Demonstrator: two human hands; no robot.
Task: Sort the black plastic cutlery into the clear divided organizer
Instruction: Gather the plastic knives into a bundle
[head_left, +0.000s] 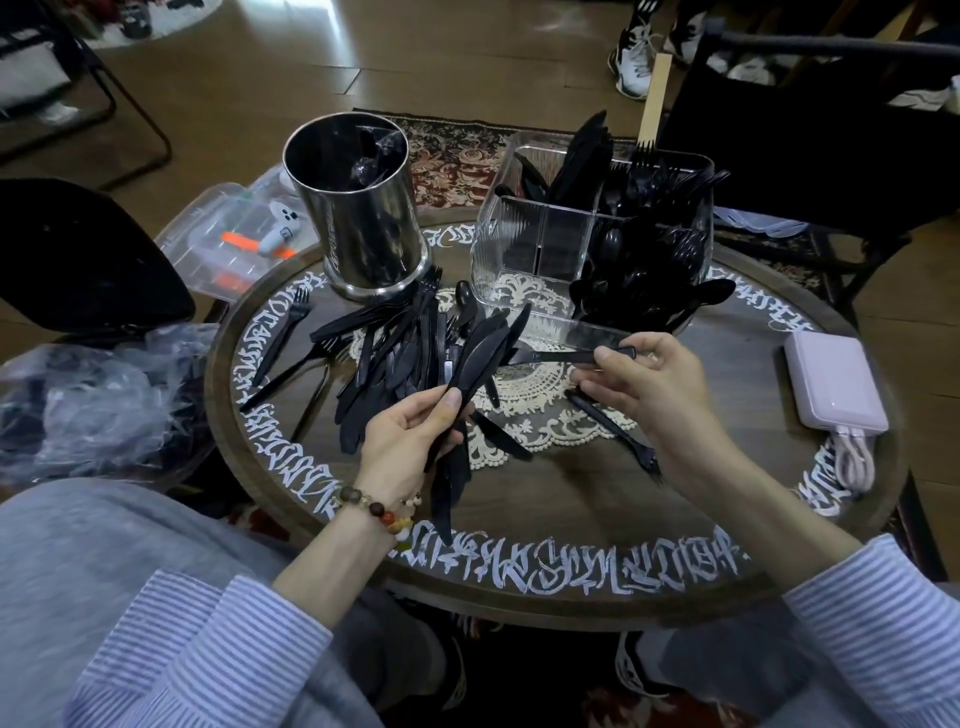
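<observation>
Head view
Organizer (540, 244): clear, at table's (571, 519) far edge; knives, forks, spoons fill three compartments, near-left empty.
Steel canister (358, 208): far left.
Loose cutlery (379, 358): heaped centre-left.
Left hand (410, 431): gripping knife bundle (478, 353).
Right hand (644, 384): pinching one fork (566, 356).
Power bank (836, 379): right edge.
</observation>
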